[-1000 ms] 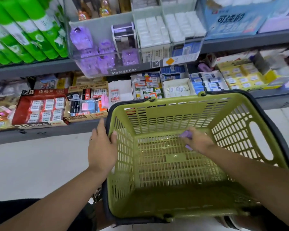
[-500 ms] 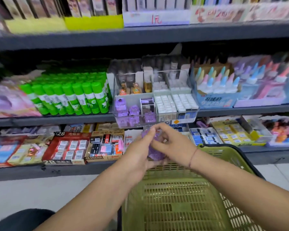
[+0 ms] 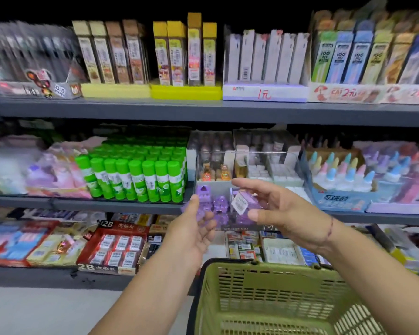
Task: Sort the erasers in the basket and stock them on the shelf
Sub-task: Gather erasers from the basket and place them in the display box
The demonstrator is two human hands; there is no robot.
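Holding a purple eraser (image 3: 246, 202) with a white sticker, the right hand (image 3: 286, 213) pinches it between thumb and fingers. The left hand (image 3: 191, 234) curls its fingers round a second purple eraser (image 3: 203, 214) — both are up in front of the clear storage box (image 3: 264, 162) on the middle shelf (image 3: 107, 204), next to the green glue sticks (image 3: 133, 180). Below the hands sits the green basket (image 3: 252, 286).

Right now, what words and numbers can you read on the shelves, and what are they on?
"2B": red box
"1元": white tray
"2元": pink tray
"100": packs
"Storage box": clear box
All other labels, including the sticker on the held eraser, are too blurred.
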